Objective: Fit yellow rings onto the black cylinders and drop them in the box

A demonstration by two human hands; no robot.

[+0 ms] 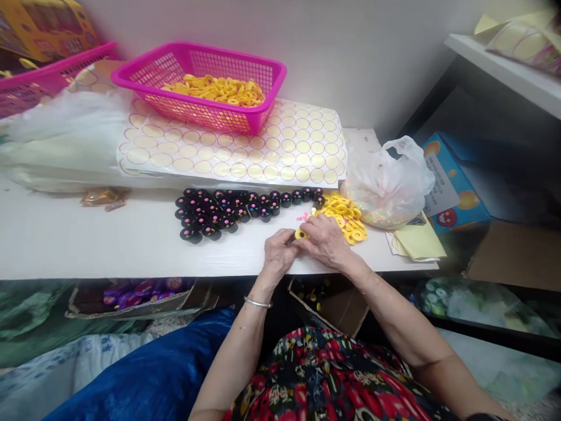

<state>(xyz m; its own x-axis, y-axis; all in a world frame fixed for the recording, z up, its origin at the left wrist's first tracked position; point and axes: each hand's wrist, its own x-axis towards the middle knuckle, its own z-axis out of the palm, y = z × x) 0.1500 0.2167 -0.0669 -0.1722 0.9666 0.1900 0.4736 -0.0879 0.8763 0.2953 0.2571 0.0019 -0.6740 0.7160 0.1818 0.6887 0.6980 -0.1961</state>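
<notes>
At the table's front edge, my left hand [279, 252] and my right hand [326, 241] meet, fingers closed around a small yellow ring-shaped piece [300, 234] with a dark centre. Fingers hide much of this piece. Just past my right hand lies a pile of flat yellow plastic pieces [346, 219] with round holes. Tiny pink bits [303, 217] rest on the table beyond my fingertips. To the left stand several black round pieces [210, 213] in close rows, with pink and other coloured dots on top.
A pink basket [258, 111] of yellow pieces sits on sticker sheets [307, 143] at the back. Right of the pile are a knotted plastic bag [390, 181] and folded yellow paper [418, 240]. Cardboard boxes [342, 304] stand below the white table [131, 245]; a shelf [504, 70] juts out upper right.
</notes>
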